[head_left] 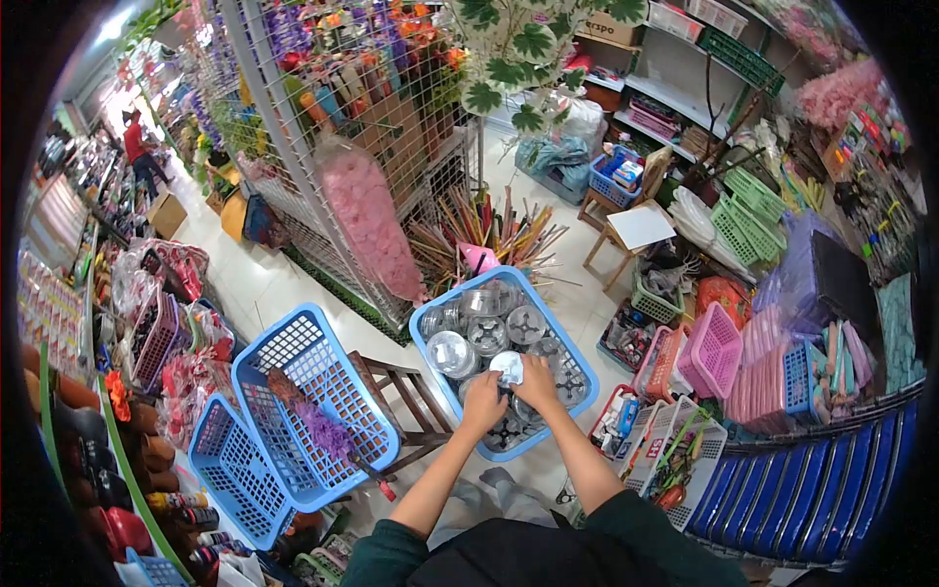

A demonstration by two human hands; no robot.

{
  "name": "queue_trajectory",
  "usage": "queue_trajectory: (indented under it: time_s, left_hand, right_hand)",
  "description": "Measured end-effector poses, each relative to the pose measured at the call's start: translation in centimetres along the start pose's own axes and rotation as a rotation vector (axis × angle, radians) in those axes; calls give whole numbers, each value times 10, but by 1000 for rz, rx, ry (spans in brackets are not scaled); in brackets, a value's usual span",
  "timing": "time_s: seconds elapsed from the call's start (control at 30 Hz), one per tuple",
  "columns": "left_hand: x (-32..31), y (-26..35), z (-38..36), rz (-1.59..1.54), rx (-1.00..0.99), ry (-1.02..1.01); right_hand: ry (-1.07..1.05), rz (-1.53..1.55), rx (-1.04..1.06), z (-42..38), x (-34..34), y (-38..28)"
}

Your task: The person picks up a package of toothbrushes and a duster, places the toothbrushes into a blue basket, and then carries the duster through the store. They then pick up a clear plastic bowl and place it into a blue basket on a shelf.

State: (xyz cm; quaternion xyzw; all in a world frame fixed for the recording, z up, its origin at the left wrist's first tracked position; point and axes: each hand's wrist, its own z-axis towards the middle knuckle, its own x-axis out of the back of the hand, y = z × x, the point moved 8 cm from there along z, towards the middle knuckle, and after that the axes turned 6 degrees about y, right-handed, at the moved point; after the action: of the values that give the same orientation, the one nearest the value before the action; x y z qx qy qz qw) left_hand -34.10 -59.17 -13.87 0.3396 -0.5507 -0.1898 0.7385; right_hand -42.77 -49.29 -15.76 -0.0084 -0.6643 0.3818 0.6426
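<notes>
Head camera view: the left hand [481, 403] and right hand [536, 383] pinch a small clear container with a white label [507, 367] above a blue basket [591, 389] filled with clear round plastic containers [526, 325], beside a wooden stool [416, 411] on a shop floor.

Pale tiled floor [235, 279], metal mesh rack [293, 147], wall shelves [665, 93], wooden stool [396, 396], bright ceiling light [115, 26] at far left.

A blue basket [555, 320] carries round clear containers [487, 336]; they lie close together, some tilted.
</notes>
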Motion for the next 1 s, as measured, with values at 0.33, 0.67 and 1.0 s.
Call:
queue_trajectory:
  time_s: [0.33,0.67,1.0]
  left_hand:
    - [-39,-36,9,136,-3,-132]
    - [-29,-31,14,-40,31,-43]
    - [84,33,10,-414,12,453]
  right_hand:
    - [12,-297,-120,5,-24,8]
    - [111,97,-94,6,25,-13]
    - [361,435,231,-9,105,-108]
